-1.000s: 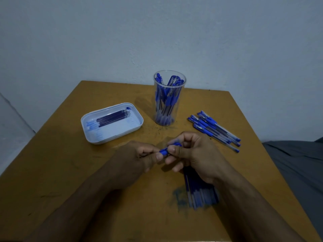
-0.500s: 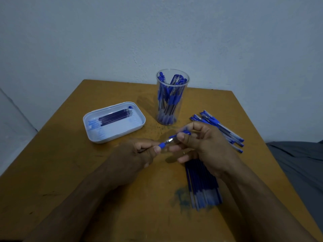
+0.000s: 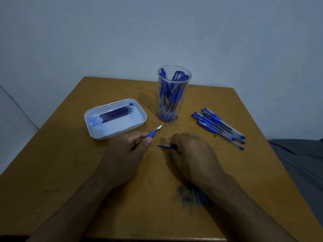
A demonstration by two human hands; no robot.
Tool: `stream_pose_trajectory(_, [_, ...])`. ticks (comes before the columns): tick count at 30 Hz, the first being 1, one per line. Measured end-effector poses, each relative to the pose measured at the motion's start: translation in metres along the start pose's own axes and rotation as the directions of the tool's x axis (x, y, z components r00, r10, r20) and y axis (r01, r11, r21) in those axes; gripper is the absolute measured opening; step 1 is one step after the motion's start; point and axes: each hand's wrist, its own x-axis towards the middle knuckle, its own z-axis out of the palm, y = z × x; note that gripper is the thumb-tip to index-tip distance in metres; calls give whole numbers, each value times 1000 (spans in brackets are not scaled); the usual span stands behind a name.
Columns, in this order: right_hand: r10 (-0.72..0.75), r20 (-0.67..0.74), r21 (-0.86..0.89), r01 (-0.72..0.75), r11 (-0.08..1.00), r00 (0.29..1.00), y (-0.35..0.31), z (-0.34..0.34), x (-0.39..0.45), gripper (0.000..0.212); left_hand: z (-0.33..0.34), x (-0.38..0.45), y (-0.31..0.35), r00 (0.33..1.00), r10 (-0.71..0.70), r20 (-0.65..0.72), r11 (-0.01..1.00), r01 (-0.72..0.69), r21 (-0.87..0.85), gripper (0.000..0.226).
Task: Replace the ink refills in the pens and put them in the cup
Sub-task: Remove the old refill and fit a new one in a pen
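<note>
My left hand [image 3: 125,154] grips an uncapped blue pen [image 3: 154,132], its metal tip pointing up and right toward the cup. My right hand [image 3: 190,154] lies low on the table and holds a blue pen cap [image 3: 164,146] whose clip sticks out to the left. A clear plastic cup [image 3: 173,95] full of blue pens stands at the back centre. The white tray [image 3: 104,135] to the left holds several dark ink refills [image 3: 116,113]. A pile of capped blue pens [image 3: 218,127] lies to the right of the cup.
Under my right forearm lies a bundle of pen parts [image 3: 199,198], mostly hidden, beside a blue ink stain [image 3: 181,194] on the brown table [image 3: 70,172]. A grey cloth surface [image 3: 300,158] lies off the table's right edge.
The cap has come off the pen. My right hand moved down to the table with the cap, and my left hand keeps the bare pen raised.
</note>
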Motion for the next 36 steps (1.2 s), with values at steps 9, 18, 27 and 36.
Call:
stream_pose_trajectory(9, [107,-158,283,-59,957,982,8,1,2,14,4,-3,-5,994,104,45,992,-107,70,15])
stream_pose_trajectory(18, [160,39,707,-140,693,986,5,-5,0,47,9,-5,-5,980,162,113,960,-183,211,22])
stream_pose_trajectory(27, [138,73,698,-149,700,988,7,-8,-1,26,8,-3,-4,978,148,144,966,-175,193,19])
stream_pose_trajectory(36, [-3,75,707,-51,705,997,12,-12,0,31,6,-2,-5,984,143,103,983,-154,105,28])
